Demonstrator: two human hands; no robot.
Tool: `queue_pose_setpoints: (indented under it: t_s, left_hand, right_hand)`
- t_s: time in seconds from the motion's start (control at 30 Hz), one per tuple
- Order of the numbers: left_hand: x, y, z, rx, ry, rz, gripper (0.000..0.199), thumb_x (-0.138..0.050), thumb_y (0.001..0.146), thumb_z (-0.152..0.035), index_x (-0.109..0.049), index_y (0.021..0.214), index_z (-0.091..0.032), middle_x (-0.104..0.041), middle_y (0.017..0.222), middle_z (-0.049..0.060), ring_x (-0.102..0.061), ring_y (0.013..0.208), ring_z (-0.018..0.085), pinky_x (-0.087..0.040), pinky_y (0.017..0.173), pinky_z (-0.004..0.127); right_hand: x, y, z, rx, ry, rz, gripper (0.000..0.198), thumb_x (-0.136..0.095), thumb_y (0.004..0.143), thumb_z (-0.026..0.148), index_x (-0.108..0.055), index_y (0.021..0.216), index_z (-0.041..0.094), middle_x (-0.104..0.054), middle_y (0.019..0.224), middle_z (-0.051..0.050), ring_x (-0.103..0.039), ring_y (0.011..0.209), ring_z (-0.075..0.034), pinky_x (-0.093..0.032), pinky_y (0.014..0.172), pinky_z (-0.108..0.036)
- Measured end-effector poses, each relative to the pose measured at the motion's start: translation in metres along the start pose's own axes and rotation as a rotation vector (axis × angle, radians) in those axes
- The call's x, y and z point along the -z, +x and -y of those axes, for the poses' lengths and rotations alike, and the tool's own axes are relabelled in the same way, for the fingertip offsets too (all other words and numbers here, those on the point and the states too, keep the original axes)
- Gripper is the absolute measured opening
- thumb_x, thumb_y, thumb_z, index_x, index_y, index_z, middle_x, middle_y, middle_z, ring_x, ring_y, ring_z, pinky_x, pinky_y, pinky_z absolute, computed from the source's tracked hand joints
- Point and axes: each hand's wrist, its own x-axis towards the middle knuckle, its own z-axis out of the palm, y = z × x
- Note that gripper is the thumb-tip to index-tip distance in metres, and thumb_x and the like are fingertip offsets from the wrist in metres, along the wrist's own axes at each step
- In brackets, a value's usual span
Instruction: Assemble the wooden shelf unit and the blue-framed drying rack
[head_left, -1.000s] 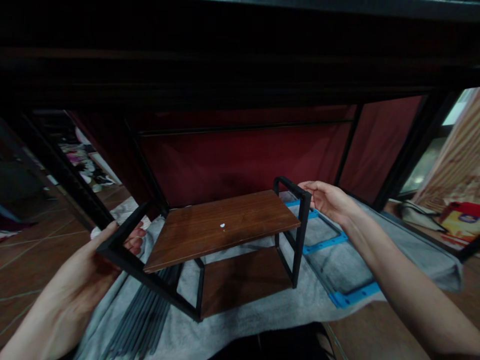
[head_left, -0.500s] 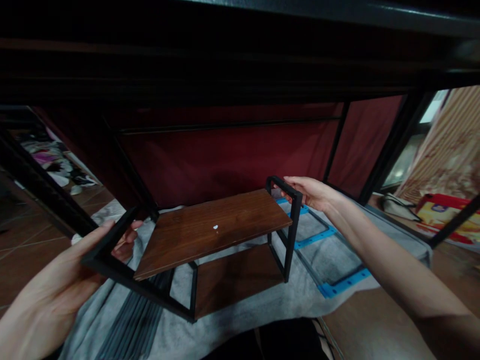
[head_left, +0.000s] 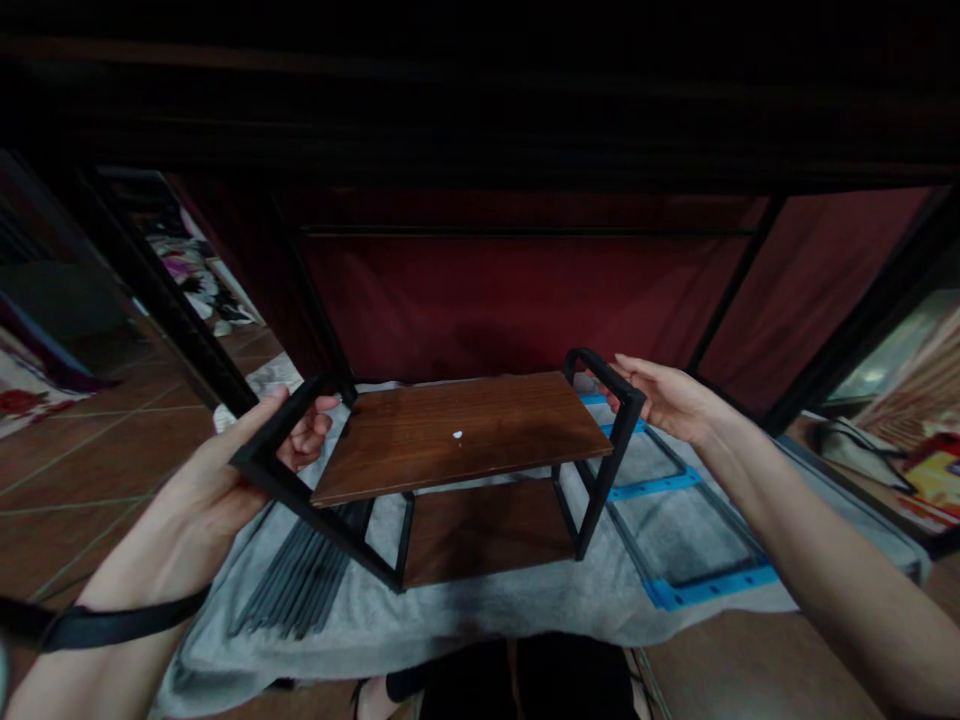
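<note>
A small two-tier wooden shelf (head_left: 465, 425) with black side frames stands in front of me on a grey cloth (head_left: 420, 640). Its upper board bears a small white spot. My left hand (head_left: 247, 450) grips the top of the left side frame (head_left: 289, 430), with the thumb outside and the fingers curled behind the bar. At the other end, my right hand (head_left: 660, 395) has its fingers closed round the top bar of the right side frame (head_left: 604, 375). Part of the lower board (head_left: 487, 530) lies in shadow.
Dark tubes (head_left: 296, 580) lie bundled on the cloth at the left. Blue-edged frames (head_left: 705, 590) lie at the right. A dark tabletop edge (head_left: 480, 130) hangs overhead, with a dark red panel (head_left: 510, 300) behind the shelf. Clothes are heaped (head_left: 199, 275) far left.
My view has swung left and slightly back, so the shelf and both hands appear farther right. Both hands keep their hold on the side frames, and the shelf sits more level in view.
</note>
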Motion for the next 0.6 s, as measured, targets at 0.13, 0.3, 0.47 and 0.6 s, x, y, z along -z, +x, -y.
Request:
queue_pose_setpoints:
  t_s: [0.13,0.3,0.47,0.6]
  left_hand:
    - [0.005,0.006,0.002,0.036,0.024,0.028,0.030,-0.046,0.102,-0.024,-0.071,0.100,-0.008,-0.073,0.082,0.012,-0.065,0.062,0.014,-0.058,0.051,0.022]
    - [0.000,0.002,-0.001,0.072,-0.026,-0.019,0.023,-0.051,0.101,-0.021,-0.070,0.098,-0.008,-0.072,0.077,0.008,-0.058,0.054,0.010,-0.050,0.043,0.017]
    - [-0.008,-0.005,-0.010,0.127,-0.017,-0.079,0.021,-0.054,0.099,-0.018,-0.071,0.103,-0.006,-0.074,0.084,0.010,-0.062,0.057,0.010,-0.052,0.045,0.017]
    - [-0.001,-0.006,-0.011,0.145,-0.004,-0.073,0.021,-0.056,0.098,-0.019,-0.071,0.104,-0.006,-0.074,0.080,0.010,-0.062,0.056,0.011,-0.050,0.041,0.017]
  right_hand:
    - [-0.002,0.001,0.003,-0.066,0.020,-0.070,0.032,-0.042,0.104,0.023,-0.073,0.099,0.016,-0.077,0.082,-0.006,-0.065,0.054,-0.012,-0.057,0.051,-0.020]
    - [0.000,0.006,0.006,-0.107,-0.013,-0.061,0.035,-0.042,0.105,0.027,-0.075,0.106,0.015,-0.075,0.078,-0.005,-0.064,0.054,-0.012,-0.057,0.051,-0.019]
    - [-0.004,0.011,0.009,-0.121,-0.060,-0.086,0.031,-0.047,0.103,0.025,-0.076,0.104,0.015,-0.070,0.070,-0.002,-0.061,0.051,-0.009,-0.054,0.048,-0.016]
    - [-0.004,0.012,0.010,-0.128,-0.083,-0.076,0.031,-0.048,0.103,0.025,-0.077,0.103,0.014,-0.069,0.068,-0.002,-0.060,0.049,-0.010,-0.053,0.046,-0.016]
